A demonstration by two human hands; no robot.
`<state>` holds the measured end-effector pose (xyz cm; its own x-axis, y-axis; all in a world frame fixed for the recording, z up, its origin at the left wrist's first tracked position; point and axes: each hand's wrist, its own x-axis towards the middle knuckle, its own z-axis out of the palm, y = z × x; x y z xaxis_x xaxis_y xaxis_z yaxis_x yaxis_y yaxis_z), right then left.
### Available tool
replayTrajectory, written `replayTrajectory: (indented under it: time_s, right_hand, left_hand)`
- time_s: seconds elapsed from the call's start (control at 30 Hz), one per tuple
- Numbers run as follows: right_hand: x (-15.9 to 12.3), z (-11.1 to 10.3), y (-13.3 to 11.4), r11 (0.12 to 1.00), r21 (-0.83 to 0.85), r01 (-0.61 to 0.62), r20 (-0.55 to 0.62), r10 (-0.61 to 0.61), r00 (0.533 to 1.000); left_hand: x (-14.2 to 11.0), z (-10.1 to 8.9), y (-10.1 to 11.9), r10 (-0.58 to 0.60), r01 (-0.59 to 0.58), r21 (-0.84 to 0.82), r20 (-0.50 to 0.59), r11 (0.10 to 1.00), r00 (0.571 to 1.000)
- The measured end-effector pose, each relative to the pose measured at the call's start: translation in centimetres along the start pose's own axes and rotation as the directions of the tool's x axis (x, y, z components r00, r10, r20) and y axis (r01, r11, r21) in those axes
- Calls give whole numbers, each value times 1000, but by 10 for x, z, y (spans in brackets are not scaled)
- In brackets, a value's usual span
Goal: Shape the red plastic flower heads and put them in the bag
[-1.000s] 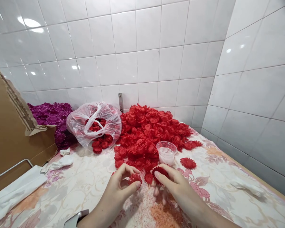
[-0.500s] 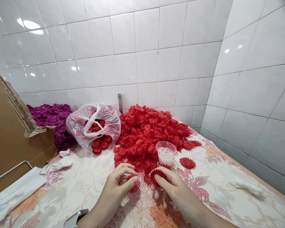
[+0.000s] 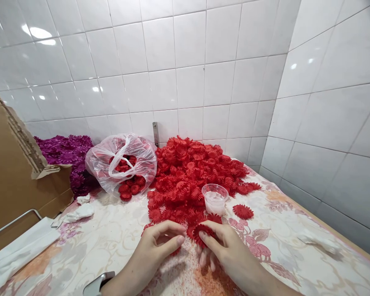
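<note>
My right hand [image 3: 218, 242] pinches a red fabric flower [image 3: 200, 235] between thumb and fingers, just in front of the heap. Facing it, my left hand [image 3: 162, 246] is curved with a gap between thumb and forefinger, and nothing shows in it. Parts of red flowers peek out around the left hand, on the cloth beneath. Behind both hands rises a large heap of red fabric flowers [image 3: 191, 172]. A clear plastic cup [image 3: 215, 199] with whitish contents stands at the heap's front right. One loose red flower [image 3: 243, 211] lies right of the cup.
Left of the heap sits a clear plastic bag [image 3: 100, 158] with red flowers inside. Purple flowers [image 3: 68, 152] are piled behind a torn cardboard box [image 3: 15, 164]. Crumpled white tissues [image 3: 80, 212] lie on the floral tablecloth [image 3: 111, 242]. Tiled walls [image 3: 191, 86] close off the back and right.
My left hand has moved slightly right and down, towards the right hand, and its thumb and forefinger have come nearer each other. The right hand keeps its flower, shifted a little.
</note>
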<state>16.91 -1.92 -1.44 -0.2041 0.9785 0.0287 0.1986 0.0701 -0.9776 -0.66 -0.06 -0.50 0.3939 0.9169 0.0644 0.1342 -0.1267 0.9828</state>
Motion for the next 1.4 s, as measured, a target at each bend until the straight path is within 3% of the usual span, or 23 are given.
replayTrajectory:
  time_s: [0.13, 0.27, 0.63, 0.77, 0.93, 1.23, 1.4]
  right_hand:
    - [-1, 2, 0, 1000, 18, 2, 32, -3, 999]
    - [0, 5, 1, 999, 52, -16, 34, 14, 999]
    - [-2, 6, -3, 996, 13, -84, 34, 84, 996]
    - [-4, 6, -1, 980, -194, 36, -18, -40, 999]
    - [-8, 6, 3, 829, -513, 221, -15, -266, 964]
    - [-11, 4, 13, 647, -608, 460, 75, -529, 845]
    - [-12, 4, 13, 574, -616, 540, 107, -618, 779]
  left_hand:
    - [-5, 2, 1, 11, -14, 31, 97, 999, 995]
    - [-6, 2, 3, 49, -59, 99, 105, 993, 993]
    - [-8, 7, 6, 17, -12, -26, 176, 1000, 984]
    - [-9, 7, 2, 7, -2, -33, 163, 999, 987]
    - [-9, 8, -3, -26, 54, -120, 227, 991, 974]
    - [-13, 10, 1, -49, 63, -53, 234, 997, 971]
    - [-12, 11, -6, -33, 39, -23, 209, 999, 977]
